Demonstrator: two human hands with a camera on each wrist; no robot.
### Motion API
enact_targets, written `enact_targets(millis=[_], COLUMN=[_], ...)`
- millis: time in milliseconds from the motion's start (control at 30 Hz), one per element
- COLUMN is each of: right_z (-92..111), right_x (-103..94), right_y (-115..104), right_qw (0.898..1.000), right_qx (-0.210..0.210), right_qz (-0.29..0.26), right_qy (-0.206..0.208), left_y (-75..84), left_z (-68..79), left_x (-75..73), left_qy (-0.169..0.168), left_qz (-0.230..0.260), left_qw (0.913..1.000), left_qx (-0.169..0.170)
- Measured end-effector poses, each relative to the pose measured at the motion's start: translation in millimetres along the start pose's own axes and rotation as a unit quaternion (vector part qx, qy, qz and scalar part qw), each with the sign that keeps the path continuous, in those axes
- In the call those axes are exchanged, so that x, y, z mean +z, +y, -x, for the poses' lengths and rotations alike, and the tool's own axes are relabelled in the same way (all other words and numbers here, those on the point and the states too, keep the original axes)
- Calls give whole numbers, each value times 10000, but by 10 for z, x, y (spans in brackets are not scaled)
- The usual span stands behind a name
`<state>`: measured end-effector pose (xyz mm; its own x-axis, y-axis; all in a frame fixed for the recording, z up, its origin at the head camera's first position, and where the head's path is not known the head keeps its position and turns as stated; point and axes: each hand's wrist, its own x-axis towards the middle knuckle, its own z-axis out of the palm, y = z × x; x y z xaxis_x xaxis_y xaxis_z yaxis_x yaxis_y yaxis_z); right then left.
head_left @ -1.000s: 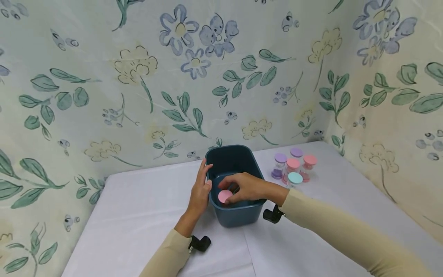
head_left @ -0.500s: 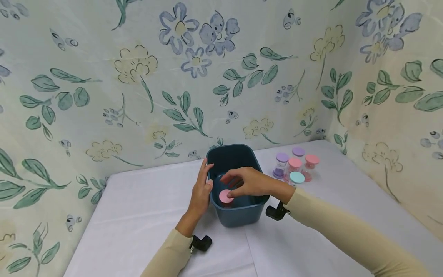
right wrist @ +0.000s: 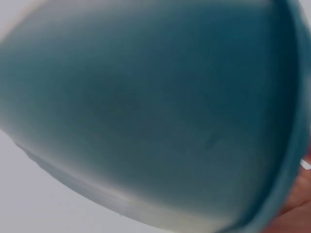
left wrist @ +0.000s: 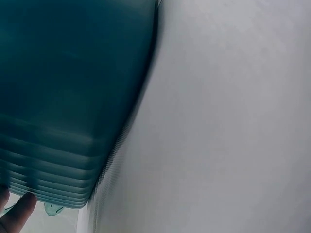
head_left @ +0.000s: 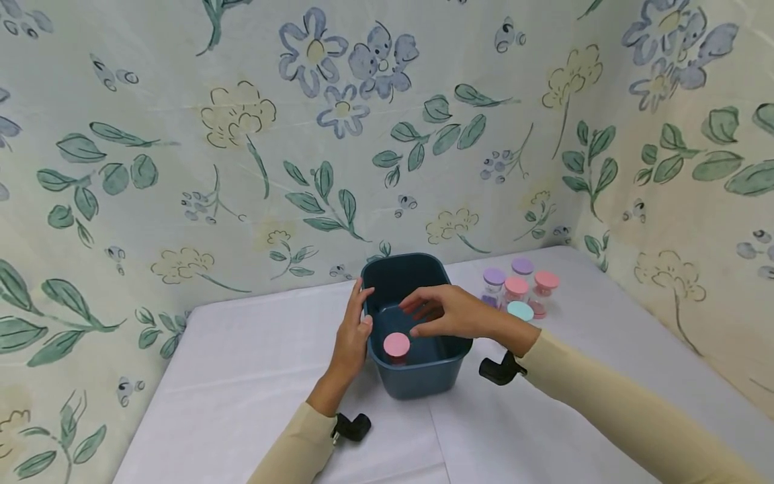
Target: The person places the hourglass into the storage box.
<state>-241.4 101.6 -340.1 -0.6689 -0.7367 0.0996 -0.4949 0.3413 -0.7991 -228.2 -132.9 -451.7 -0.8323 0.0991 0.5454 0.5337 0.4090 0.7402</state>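
A dark teal plastic bin [head_left: 417, 383] stands on the white cloth. Inside it, near the front left corner, is a small jar with a pink lid [head_left: 396, 345]. My right hand [head_left: 453, 312] hovers over the bin's opening just right of that jar, fingers loosely bent and holding nothing. Along the left side of the bin, my left hand [head_left: 351, 336] rests with fingers extended against the wall and rim. The left wrist view has the bin's ribbed side [left wrist: 73, 73] and two fingertips [left wrist: 22, 213]. In the right wrist view, the bin's outer wall [right wrist: 146, 111] hides most of my hand.
Right of the bin, several small clear jars are grouped: purple-lidded [head_left: 494, 276], pink-lidded [head_left: 547, 281] and mint-lidded [head_left: 520, 310]. My right forearm partly covers them. A floral curtain [head_left: 242, 202] hangs behind the table [head_left: 254, 363].
My right hand has let go of the pink-lidded jar inside the bin and moved up and to the right. The left hand stays at the bin's side.
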Motion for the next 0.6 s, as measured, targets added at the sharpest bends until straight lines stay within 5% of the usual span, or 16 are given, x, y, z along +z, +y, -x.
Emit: enact_targets(millis=[600], right_z=[263], right_x=[-301], right_y=[-20], right_qw=[9982], right_qx=[244], right_qz=[139], right_qy=[529], left_y=[-4], left_z=[-21], left_x=[13], left_qy=[54], left_qz=[-62], left_qw=[9999], left_qx=[60])
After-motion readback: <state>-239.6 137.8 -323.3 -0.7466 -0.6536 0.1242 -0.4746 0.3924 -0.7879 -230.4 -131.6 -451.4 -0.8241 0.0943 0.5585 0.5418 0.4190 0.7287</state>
